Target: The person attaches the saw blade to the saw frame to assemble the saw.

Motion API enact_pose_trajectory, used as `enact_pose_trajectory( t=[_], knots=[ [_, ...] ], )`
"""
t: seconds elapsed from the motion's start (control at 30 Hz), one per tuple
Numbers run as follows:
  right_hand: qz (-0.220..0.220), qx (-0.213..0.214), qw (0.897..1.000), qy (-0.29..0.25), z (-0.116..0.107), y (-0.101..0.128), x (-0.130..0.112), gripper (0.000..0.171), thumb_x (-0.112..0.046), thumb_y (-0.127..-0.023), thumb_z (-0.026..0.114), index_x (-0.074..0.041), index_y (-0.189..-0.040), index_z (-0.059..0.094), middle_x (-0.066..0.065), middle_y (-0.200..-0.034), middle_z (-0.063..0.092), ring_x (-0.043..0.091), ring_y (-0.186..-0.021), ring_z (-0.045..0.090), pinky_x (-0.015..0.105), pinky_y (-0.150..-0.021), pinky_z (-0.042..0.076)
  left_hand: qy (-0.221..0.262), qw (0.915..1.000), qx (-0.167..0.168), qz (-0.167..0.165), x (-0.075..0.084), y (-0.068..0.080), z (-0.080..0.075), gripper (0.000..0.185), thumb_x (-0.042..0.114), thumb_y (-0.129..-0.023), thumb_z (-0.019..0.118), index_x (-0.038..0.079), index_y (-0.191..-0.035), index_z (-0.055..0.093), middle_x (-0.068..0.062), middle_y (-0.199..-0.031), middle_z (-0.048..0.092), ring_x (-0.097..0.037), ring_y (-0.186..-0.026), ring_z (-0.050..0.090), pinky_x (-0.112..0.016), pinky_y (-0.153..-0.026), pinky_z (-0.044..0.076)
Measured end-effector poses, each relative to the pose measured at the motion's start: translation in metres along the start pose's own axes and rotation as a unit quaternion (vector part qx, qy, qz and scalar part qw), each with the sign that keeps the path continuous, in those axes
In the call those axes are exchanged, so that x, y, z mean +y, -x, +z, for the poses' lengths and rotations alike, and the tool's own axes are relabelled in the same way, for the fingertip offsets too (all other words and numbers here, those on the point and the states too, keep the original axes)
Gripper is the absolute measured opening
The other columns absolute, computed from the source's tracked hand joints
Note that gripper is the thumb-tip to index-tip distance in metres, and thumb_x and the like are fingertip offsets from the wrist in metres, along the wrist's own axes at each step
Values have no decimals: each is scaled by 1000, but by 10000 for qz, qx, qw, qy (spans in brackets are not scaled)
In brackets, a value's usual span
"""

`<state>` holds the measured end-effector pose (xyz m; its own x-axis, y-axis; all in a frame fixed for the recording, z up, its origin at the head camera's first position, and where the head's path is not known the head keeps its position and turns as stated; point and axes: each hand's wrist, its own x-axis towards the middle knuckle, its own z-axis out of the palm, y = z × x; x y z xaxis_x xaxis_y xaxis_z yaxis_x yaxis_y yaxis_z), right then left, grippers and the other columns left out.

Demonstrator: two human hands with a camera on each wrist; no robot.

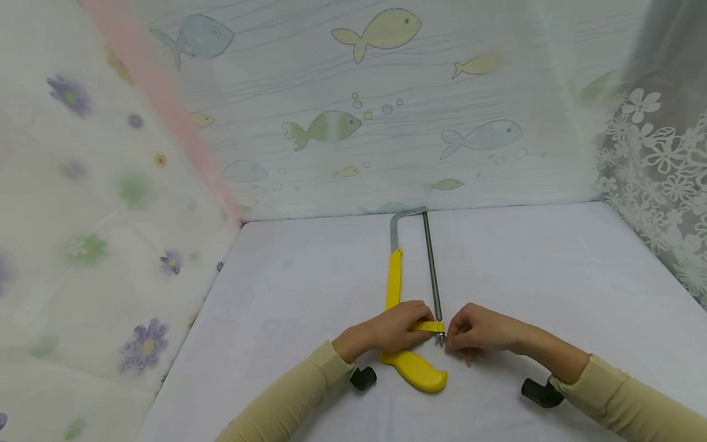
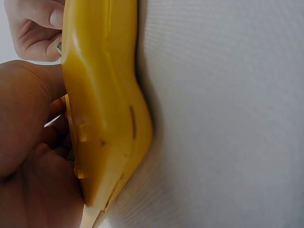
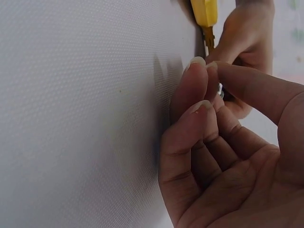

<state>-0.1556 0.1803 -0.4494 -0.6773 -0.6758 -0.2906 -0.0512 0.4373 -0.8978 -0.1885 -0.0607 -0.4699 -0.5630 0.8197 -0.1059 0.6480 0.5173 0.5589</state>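
A hacksaw (image 1: 417, 368) with a yellow handle and grey metal bow lies on the white tabletop, its blade side to the right. My left hand (image 1: 400, 325) grips its yellow frame above the handle, fingers curled around the lower arm. At that arm's end sits a small metal wing nut (image 1: 440, 339). Just right of the nut is my right hand (image 1: 486, 328), fingers curled, with thumb and forefinger tips together in the right wrist view. Nothing shows between those fingertips. The yellow handle (image 2: 104, 114) fills the middle of the left wrist view and hides part of the left fingers.
The white table (image 1: 309, 264) reaches back to a fish-print curtain (image 1: 331, 73). A flower-print curtain (image 1: 83, 245) hangs along the left side, and a lace curtain (image 1: 657, 141) on the right. Black wrist-worn pieces (image 1: 541, 393) stick out under both sleeves.
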Motion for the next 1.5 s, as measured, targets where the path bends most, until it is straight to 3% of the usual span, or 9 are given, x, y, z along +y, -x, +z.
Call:
enact_pose_trajectory(
  t=[0.33, 1.5],
  knots=[
    [249, 128, 9996, 47, 6, -4, -4, 34, -25, -100, 65, 0, -78, 73, 10, -67, 67, 15, -53, 55, 23, -48, 39, -108, 9999, 48, 66, 0, 1, 1, 19, 19, -104, 62, 10, -120, 64, 4, -111, 61, -5, -99, 53, -14, -92, 43],
    [398, 187, 9990, 94, 5, -4, -2, 34, -27, -100, 66, -2, -79, 73, 9, -68, 67, 15, -54, 56, 24, -49, 40, -50, 10000, -11, 61, -1, 1, 0, 19, 20, -104, 62, 10, -120, 64, 4, -110, 60, -5, -98, 53, -14, -91, 43]
  ],
)
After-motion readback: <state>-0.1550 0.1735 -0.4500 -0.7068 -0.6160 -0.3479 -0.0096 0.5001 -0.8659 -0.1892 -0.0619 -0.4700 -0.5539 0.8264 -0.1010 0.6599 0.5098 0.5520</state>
